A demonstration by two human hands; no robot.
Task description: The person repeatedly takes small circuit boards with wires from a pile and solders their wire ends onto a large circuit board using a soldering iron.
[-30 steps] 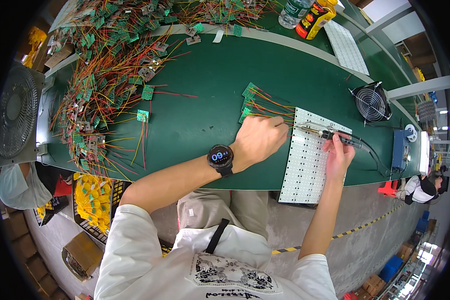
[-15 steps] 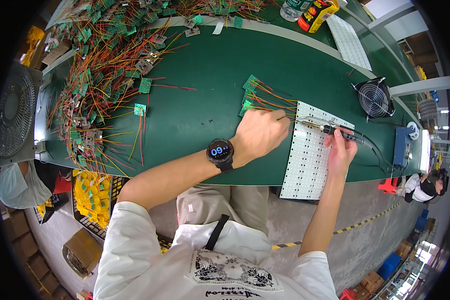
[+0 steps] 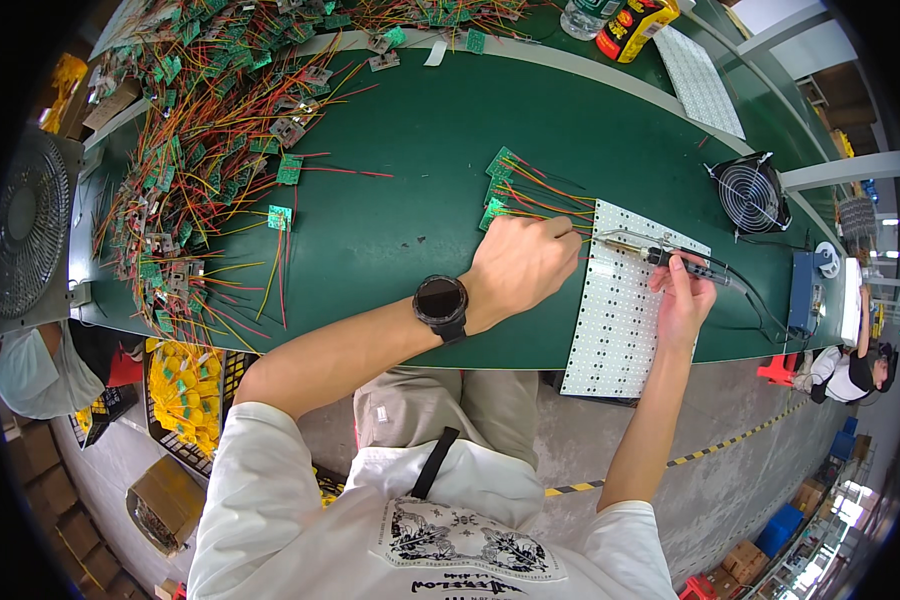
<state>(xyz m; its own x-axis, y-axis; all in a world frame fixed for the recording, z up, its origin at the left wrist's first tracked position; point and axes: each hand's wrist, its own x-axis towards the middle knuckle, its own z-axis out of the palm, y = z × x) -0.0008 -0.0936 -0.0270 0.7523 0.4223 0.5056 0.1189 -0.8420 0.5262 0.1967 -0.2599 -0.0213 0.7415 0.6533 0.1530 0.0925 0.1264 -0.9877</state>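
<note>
My right hand (image 3: pixel 684 300) is closed around a soldering iron (image 3: pixel 658 256), whose tip points left over a white panel with rows of dark holes (image 3: pixel 610 340). Closed at the panel's left edge is my left hand (image 3: pixel 525 262), back upward. A thin red wire end shows beside its fingers, which seem to pinch the wire; the fingertips are mostly hidden. Just beyond this hand lie several small green circuit boards (image 3: pixel 497 188). Their red and yellow wires (image 3: pixel 545 187) run right to the panel's upper left edge.
A large tangled heap of wired circuit boards (image 3: pixel 220 150) covers the table's left side. A small fan (image 3: pixel 747 197) stands at the right, near a blue box (image 3: pixel 802 290) and a solder spool (image 3: pixel 827 260). Bottles (image 3: pixel 635 28) stand at the back. Yellow parts fill a crate (image 3: pixel 185 395) below.
Both hands and the soldering iron have stayed almost still. The lit watch face on my left wrist has gone dark.
</note>
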